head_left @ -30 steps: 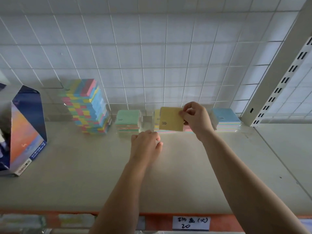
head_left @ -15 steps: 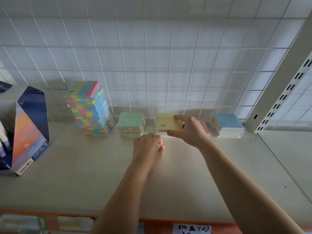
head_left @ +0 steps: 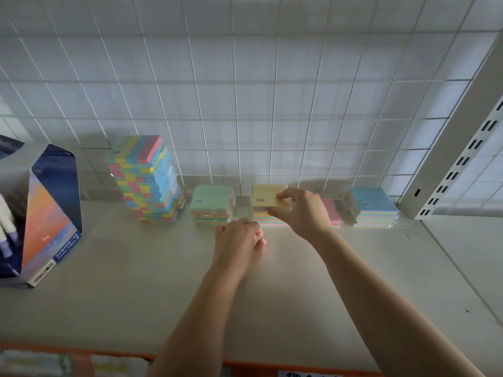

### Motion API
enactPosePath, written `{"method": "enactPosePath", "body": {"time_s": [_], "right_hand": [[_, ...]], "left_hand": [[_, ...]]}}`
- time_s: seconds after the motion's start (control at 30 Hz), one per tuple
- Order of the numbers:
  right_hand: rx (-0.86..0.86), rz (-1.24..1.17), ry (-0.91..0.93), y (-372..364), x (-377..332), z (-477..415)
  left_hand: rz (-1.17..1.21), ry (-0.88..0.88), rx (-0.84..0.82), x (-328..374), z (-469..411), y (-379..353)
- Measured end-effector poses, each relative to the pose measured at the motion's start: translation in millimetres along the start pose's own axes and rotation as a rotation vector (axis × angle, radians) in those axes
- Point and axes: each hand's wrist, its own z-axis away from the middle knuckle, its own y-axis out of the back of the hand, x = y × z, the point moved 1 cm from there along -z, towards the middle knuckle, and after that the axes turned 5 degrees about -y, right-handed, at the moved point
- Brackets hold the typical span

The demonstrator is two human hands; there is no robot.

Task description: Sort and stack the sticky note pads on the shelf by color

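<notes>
Head view looks down on a grey shelf [head_left: 136, 308] backed by a white wire grid [head_left: 245, 104], with a slotted upright [head_left: 462, 148] rising far to the right of the grip. Far to the grip's left stands a dark blue box [head_left: 51, 213] with an orange and pink face. Nearer, but still well left of the grip, a tall stack [head_left: 148, 180] of mixed pink, yellow, green and blue pads stands against the grid. The right hand [head_left: 302, 213] reaches in from the lower right. Its grip pinches a yellow pad [head_left: 265, 197], forefinger on the pad's top right corner and thumb at its near edge, so the pad lies level and just left of the grip. The pad sits over a low stack [head_left: 269, 219] of yellow, green and pink layers; whether it touches that stack I cannot tell. The left hand [head_left: 236, 244] rests on the shelf just below and left of the grip, fingers curled under, and whether they hold anything is hidden. Well apart to the grip's right sits a blue-topped stack [head_left: 373, 205]; to its left, past the yellow pad, sits a green-topped stack [head_left: 211, 204]. Just right of the grip a pink pad [head_left: 330, 212] lies partly hidden behind the right wrist. Between the green-topped stack and the yellow pad stands a small clear plastic piece [head_left: 241, 210], just ahead of the left hand's knuckles.
</notes>
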Motion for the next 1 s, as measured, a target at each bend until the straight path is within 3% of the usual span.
{"method": "enactPosePath", "body": {"time_s": [0.83,1.0], "right_hand": [[-0.030,0.141,-0.025,4.6,-7.0,2.8],[0.014,0.176,-0.021,9.1,-12.6,14.6]], "left_hand": [[-0.025,0.010,-0.052,5.1,2.4,5.7],[0.005,-0.071,-0.079,9.8,7.2,23.4]]}}
